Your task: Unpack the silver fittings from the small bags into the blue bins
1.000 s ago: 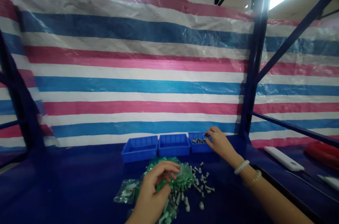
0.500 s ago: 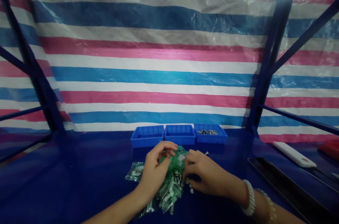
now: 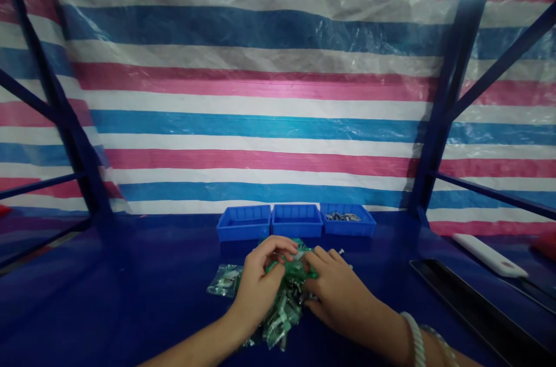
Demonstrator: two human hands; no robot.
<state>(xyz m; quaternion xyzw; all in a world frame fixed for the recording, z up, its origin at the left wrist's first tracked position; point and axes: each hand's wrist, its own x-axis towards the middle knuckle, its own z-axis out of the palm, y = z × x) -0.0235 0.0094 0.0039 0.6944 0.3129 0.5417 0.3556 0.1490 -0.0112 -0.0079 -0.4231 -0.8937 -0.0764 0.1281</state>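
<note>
A heap of small clear bags of metal parts (image 3: 282, 318) lies on the blue table, with a crumpled green plastic bag (image 3: 297, 268) on top. My left hand (image 3: 258, 283) curls over the heap's left side, thumb and fingers closed on the green plastic bag. From the right, my right hand (image 3: 336, 289) dips bent fingers into the bag and the metal pieces; its fingertips are partly hidden, and what they hold cannot be made out. One clear packet (image 3: 225, 280) lies left of my left hand.
Behind the heap stand a left blue bin (image 3: 244, 231), a middle blue bin (image 3: 297, 228) and a right blue bin (image 3: 347, 228) holding small metal parts. On the right lie a long black tray (image 3: 469, 303) and a white device (image 3: 490, 256) with a cable. Blue posts flank the table.
My right hand has pushed its fingers further into the green bag and the pile. My left hand stays at the bag, almost unmoved. The view has shifted slightly.
</note>
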